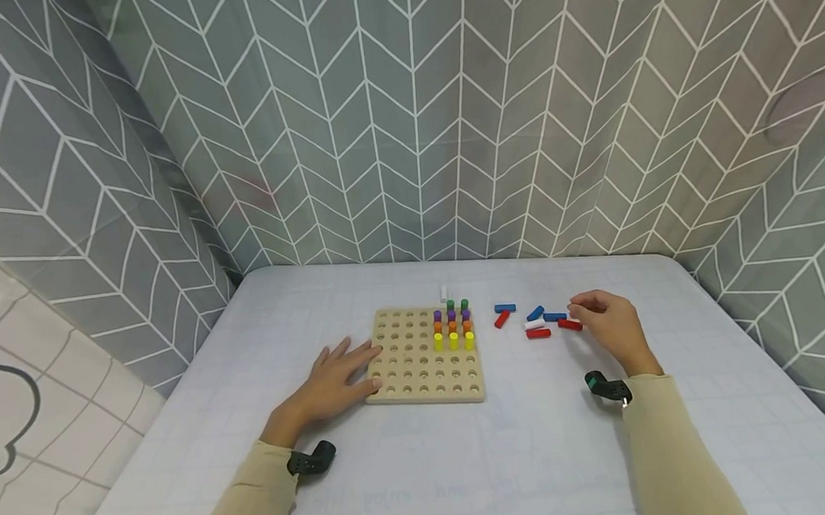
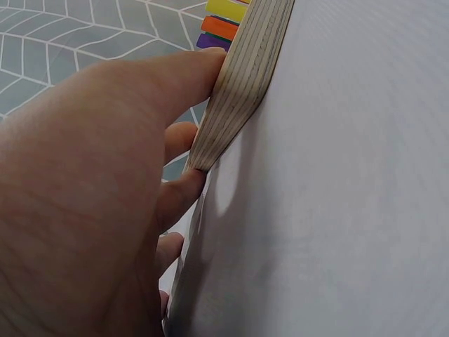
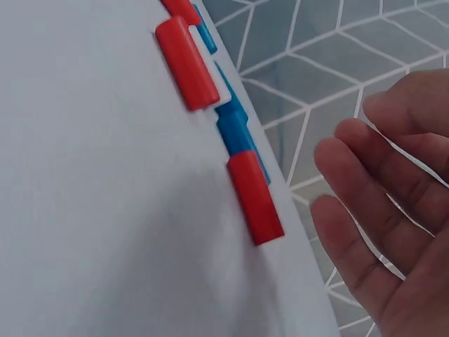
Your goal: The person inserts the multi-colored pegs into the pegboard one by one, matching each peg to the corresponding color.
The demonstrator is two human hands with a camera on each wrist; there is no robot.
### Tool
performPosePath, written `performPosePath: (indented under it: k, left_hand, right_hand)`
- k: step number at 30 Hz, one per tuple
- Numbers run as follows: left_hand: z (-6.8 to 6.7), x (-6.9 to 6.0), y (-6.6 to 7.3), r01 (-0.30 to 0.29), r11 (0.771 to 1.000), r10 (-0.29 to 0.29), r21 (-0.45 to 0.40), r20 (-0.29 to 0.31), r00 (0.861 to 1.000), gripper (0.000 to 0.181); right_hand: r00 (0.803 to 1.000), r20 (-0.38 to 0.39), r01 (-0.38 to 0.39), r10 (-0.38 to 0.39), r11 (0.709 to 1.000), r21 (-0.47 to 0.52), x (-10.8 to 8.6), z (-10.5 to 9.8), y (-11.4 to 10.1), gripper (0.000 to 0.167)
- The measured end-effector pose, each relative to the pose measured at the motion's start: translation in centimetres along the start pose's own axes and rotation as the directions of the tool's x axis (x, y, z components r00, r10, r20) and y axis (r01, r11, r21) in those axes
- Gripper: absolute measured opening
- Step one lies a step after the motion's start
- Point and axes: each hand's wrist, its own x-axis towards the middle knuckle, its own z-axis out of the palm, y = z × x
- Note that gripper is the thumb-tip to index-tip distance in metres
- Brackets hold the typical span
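Observation:
A square wooden pegboard [image 1: 411, 396] with rows of round holes lies flat on the table. Upright in its right-hand part are yellow pegs [image 1: 453, 341], orange pegs [image 1: 452, 327], purple pegs [image 1: 451, 316] and two green pegs [image 1: 464, 304]. My left hand [image 1: 338, 381] rests at the board's left edge, fingers spread, thumb and forefinger touching it. My right hand [image 1: 610, 325] hovers by a red peg [image 1: 570, 325] at the right end of a loose group. Its fingers are slightly bent, and the right wrist view shows no peg between them.
Loose on the table right of the board lie blue pegs [image 1: 505, 308], a white peg [image 1: 534, 324] and another red peg [image 1: 538, 333]. One more white peg [image 1: 444, 293] is behind the board. A patterned curtain [image 1: 417, 113] hangs beyond the white table [image 1: 426, 456].

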Motion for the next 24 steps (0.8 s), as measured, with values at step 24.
performPosePath:
  k: [24]
  left_hand:
    - [0.1, 0.1, -0.3, -0.008, 1.000, 0.008, -0.024, -0.003, 1.000, 0.068]
  right_hand:
    - [0.992, 0.088, -0.083, 0.092, 0.992, -0.100, 0.4, 1.0, 2.1, 0.025]
